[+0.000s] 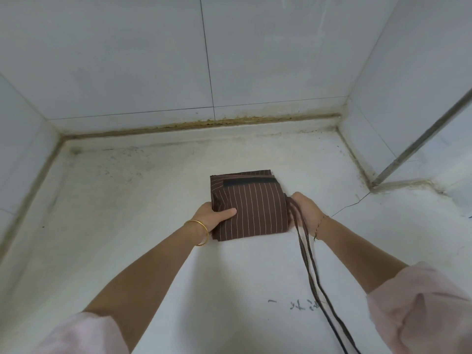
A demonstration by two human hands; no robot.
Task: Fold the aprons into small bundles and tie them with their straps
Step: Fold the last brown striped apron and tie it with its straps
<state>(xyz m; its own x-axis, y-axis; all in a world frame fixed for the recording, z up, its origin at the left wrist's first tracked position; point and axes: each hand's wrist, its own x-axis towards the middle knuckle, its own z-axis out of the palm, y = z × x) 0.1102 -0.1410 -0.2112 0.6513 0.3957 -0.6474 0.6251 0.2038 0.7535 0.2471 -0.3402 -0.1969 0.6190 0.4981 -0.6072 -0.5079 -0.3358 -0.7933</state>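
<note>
Nearest me are two pale pink sleeves, the left sleeve point(84, 333) and the right sleeve point(421, 310), both pushed up so the forearms are bare. Between them the white tabletop point(127, 200) carries a few faint dark handwritten marks point(301, 305). The long dark straps point(310, 264) trail across this near part, running from the bottom edge of the view up past the right wrist.

Further in, the left wrist wears a gold bangle point(201, 232) and the right a thin bracelet point(319, 226). The left hand point(213, 217) grasps the left edge of the folded apron point(255, 208), thumb lying flat on top and fingers tucked out of sight beneath. The right hand point(305, 208) sits against the bundle's right edge, just where the straps come out and drape over it. Its fingertips are hidden against the cloth, so I cannot tell whether it grips the straps, grips the fold, or only presses there.

The apron is brown with thin pale stripes, folded into a squarish bundle lying flat in the middle of the tabletop. A black band point(250, 182) crosses its far edge.

To the right a thin crack point(350, 204) runs through the surface. Beyond, a stained, yellowed seam point(204, 123) joins the tabletop to the pale wall tiles point(127, 60), and a metal strip point(421, 139) slants down on the right.
</note>
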